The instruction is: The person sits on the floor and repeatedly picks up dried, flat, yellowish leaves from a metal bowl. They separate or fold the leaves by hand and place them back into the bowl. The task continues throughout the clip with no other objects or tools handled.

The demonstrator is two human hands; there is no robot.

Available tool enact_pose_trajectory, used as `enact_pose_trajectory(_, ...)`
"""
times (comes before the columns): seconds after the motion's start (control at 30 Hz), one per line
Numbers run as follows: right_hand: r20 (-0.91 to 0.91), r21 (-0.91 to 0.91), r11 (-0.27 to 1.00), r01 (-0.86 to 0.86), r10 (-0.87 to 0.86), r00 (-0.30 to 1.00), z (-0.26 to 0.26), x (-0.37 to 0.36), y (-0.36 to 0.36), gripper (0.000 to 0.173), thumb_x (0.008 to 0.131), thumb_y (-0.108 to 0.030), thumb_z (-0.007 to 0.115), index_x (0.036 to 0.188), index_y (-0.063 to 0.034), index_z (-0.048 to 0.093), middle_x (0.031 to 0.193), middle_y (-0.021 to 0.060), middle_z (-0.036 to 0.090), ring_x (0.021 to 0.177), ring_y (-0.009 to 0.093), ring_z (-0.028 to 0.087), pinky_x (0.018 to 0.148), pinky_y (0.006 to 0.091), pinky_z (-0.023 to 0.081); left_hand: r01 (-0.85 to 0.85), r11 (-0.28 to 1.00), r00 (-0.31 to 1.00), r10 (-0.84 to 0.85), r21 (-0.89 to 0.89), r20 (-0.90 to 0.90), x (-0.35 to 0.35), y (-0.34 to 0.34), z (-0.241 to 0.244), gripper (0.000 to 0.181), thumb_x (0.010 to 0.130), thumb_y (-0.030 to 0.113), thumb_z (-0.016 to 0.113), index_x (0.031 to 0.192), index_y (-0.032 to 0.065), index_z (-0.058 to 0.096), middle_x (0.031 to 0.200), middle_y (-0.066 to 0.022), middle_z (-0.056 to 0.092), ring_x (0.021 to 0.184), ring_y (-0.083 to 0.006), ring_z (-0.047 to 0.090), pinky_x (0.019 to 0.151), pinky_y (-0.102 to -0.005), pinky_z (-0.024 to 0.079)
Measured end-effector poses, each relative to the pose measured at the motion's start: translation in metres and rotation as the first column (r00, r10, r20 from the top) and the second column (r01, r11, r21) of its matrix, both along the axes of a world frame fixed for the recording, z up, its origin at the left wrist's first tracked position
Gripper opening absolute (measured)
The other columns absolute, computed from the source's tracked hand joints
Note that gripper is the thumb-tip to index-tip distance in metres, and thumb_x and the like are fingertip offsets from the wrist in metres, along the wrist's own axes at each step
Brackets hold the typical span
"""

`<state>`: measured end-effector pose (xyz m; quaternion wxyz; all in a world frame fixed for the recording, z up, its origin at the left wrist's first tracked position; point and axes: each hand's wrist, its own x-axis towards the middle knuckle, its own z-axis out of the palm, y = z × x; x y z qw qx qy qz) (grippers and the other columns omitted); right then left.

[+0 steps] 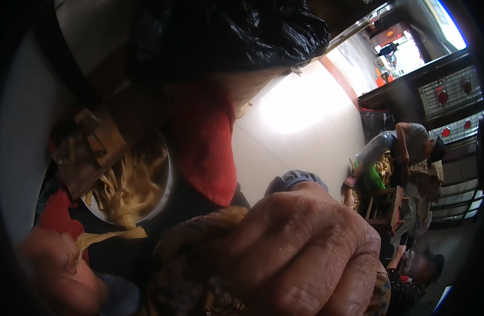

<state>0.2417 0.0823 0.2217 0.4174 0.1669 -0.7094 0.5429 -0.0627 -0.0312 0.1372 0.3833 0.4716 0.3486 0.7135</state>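
My left hand [305, 252] looms large and close to the camera, its wrist in a grey knitted cuff. Its bent fingers close over a yellow-brown, rounded bundle of plant-like strips [222, 217]; the fingertips and much of the bundle are hidden or dark. At the lower left, my right hand [60, 272] pinches a flat yellowish strip [111, 236], whose loose end points towards the picture's middle. Above that strip, a round pale basin [169, 185] holds many similar strips, loosely heaped. The right hand is blurred.
Black plastic [281, 35] bulges at the top, above red cloth [210, 158]. A wooden board [84, 170] overlaps the basin's edge. At the right, a person [412, 142] bends over strips beside a wooden stool [396, 209]; another person [415, 268] is lower down. Bright light falls on the floor [265, 146].
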Motion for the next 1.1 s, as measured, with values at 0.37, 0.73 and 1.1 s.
enact_pose_trajectory(0.37, 0.658, -0.243, 0.748, 0.618, -0.341, 0.671, -0.140, -0.059, 0.011, 0.036, 0.081, -0.013, 0.080, 0.111, 0.0006, 0.065, 0.096, 0.0069, 0.070, 0.088, 0.011, 0.065, 0.077, 0.0236, 0.052, 0.081, 0.830, 0.996, -0.080, -0.552, 0.026, 0.046, 0.025, -0.097, 0.029, 0.097, 0.016, 0.061, 0.120, -0.0016, 0.056, 0.086, 0.0013, 0.057, 0.067, -0.0020, 0.044, 0.058, -0.0177, 0.033)
enact_pose_trajectory(0.73, 0.582, 0.216, 0.827, 0.519, -0.536, 0.612, -0.173, -0.089, 0.020, 0.021, 0.086, 0.006, 0.064, 0.106, 0.0011, 0.067, 0.090, 0.0096, 0.068, 0.080, 0.017, 0.066, 0.071, 0.0263, 0.053, 0.163, 0.834, 0.987, -0.133, -0.528, 0.094, 0.054, 0.037, -0.126, 0.030, 0.097, 0.014, 0.058, 0.121, -0.0026, 0.058, 0.101, -0.0008, 0.064, 0.084, -0.0047, 0.057, 0.070, -0.0176, 0.045)
enact_pose_trajectory(1.1, 0.661, 0.000, 0.714, 0.701, -0.526, 0.535, -0.199, -0.079, -0.009, 0.014, 0.087, 0.002, 0.065, 0.101, 0.0019, 0.065, 0.085, 0.0138, 0.069, 0.073, 0.019, 0.066, 0.066, 0.0300, 0.053, 0.069, 0.788, 0.994, 0.000, -0.611, 0.112, 0.076, 0.036, -0.120, 0.011, 0.099, 0.010, 0.055, 0.103, 0.0015, 0.061, 0.077, 0.0021, 0.058, 0.066, -0.0039, 0.049, 0.059, -0.0191, 0.040)
